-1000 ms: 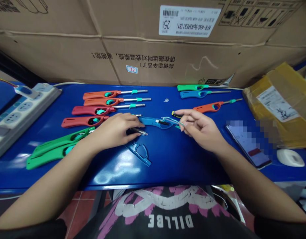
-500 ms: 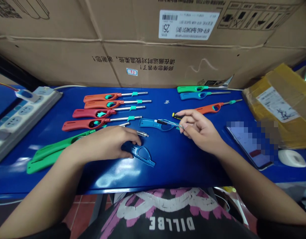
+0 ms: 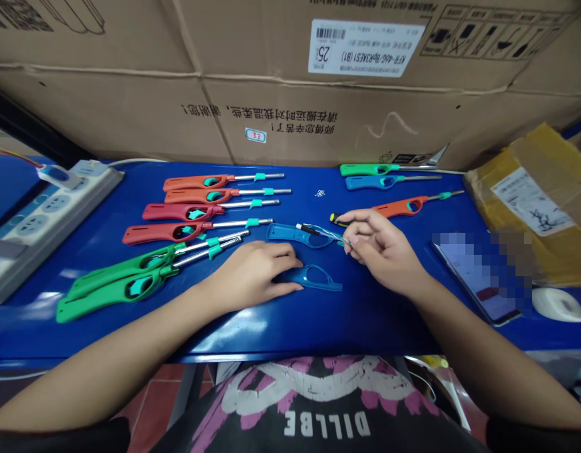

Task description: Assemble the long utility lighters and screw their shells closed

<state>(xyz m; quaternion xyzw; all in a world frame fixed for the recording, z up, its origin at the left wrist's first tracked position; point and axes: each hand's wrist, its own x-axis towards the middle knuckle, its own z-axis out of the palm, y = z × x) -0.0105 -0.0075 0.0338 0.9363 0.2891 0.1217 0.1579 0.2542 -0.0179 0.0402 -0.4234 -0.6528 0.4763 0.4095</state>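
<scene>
My left hand (image 3: 259, 274) is closed on the rear of a blue lighter shell half (image 3: 335, 284), which is low over or on the table; its trigger opening and narrow front end stick out to the right. Between finger and thumb, my right hand (image 3: 379, 248) pinches thin wires (image 3: 335, 235) that lead to a small black igniter part with a white end (image 3: 309, 228). A tool with a black-and-yellow handle (image 3: 338, 219), its working end hidden, is tucked in the same hand. Beneath the igniter part lies another blue shell half (image 3: 281, 233).
Red, orange and green gas lighters (image 3: 165, 233) lie in a row at left, more lighters (image 3: 396, 206) at back right. A power strip (image 3: 58, 204) stands left; a phone (image 3: 474, 277), white mouse (image 3: 558, 304) and taped carton (image 3: 530, 207) sit right. A large cardboard box (image 3: 271, 100) walls off the back.
My left hand has moved right with the blue shell half, turning it more level. A metal tube end seen beside that hand is now out of sight. My right hand stays nearly still.
</scene>
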